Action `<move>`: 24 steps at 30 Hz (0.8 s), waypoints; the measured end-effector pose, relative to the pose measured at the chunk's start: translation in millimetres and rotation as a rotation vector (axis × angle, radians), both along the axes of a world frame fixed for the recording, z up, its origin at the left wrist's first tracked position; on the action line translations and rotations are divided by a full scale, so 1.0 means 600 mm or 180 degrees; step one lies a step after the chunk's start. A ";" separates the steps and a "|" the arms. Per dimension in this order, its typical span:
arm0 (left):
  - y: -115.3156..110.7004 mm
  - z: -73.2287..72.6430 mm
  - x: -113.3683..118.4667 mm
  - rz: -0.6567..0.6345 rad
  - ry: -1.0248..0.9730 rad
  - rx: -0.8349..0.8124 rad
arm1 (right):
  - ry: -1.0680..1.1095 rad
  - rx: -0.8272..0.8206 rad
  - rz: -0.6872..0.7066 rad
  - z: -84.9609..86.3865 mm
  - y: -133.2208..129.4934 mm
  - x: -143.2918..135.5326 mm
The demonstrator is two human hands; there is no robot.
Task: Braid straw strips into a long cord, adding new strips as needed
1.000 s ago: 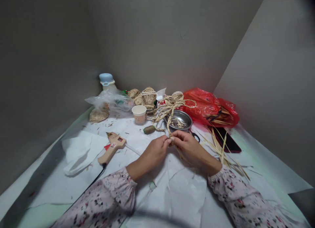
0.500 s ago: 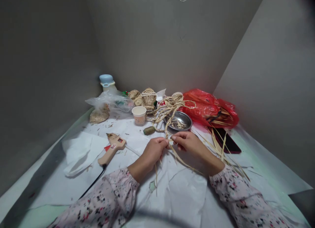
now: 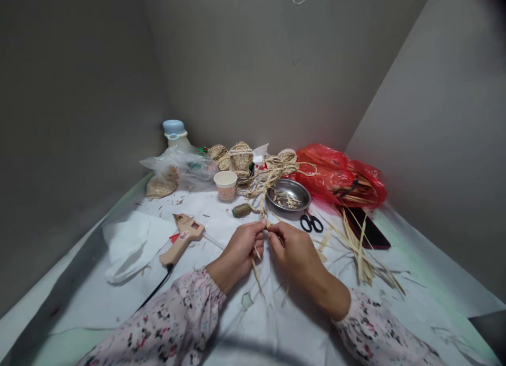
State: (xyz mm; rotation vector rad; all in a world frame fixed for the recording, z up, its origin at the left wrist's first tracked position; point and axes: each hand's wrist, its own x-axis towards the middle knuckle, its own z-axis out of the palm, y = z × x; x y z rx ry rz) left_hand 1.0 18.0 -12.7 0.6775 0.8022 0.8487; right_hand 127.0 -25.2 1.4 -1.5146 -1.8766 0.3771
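A braided straw cord runs from a loose heap of braid down to my fingertips. My left hand pinches the cord's near end between thumb and index finger. Against it, my right hand has its thumb and fingers closed on the straw at the same spot. Loose straw strands hang below my left hand onto the paper. The exact crossing of the strands is hidden by my fingers. Just beyond my hands lie a dark green thread spool and black-handled scissors.
A glue gun lies at left near crumpled white paper. Behind stand a paper cup and a metal bowl with straw scraps. At right are loose straw strips, a dark phone and a red plastic bag.
My right hand has moved left and nearer me, closing up to my left hand. The scissors, hidden before, now show. The long strand under my right hand is no longer seen there.
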 end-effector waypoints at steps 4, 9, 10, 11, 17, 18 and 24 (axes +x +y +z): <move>-0.002 0.004 0.000 -0.0037 0.0008 -0.0001 | -0.0195 -0.0066 -0.0062 0.000 0.002 0.002; -0.005 0.003 0.002 -0.0060 0.0220 0.0200 | -0.0110 -0.0164 0.0084 0.005 0.002 0.006; -0.005 0.002 0.002 -0.0032 0.0269 0.0233 | -0.0052 -0.0182 0.0187 0.008 0.002 0.007; -0.004 0.002 0.001 0.0003 0.0309 0.0268 | 0.0019 -0.0205 0.0291 0.013 0.003 0.010; -0.009 0.016 0.000 -0.0222 0.0566 0.0359 | 0.0695 -0.0064 -0.0269 0.038 0.029 0.046; -0.013 0.017 0.000 -0.0351 0.0604 0.0401 | 0.0882 -0.0149 -0.0270 0.037 0.036 0.052; -0.036 0.029 0.009 -0.0927 0.0975 0.0989 | 0.2244 -0.1363 0.0400 0.004 0.058 0.073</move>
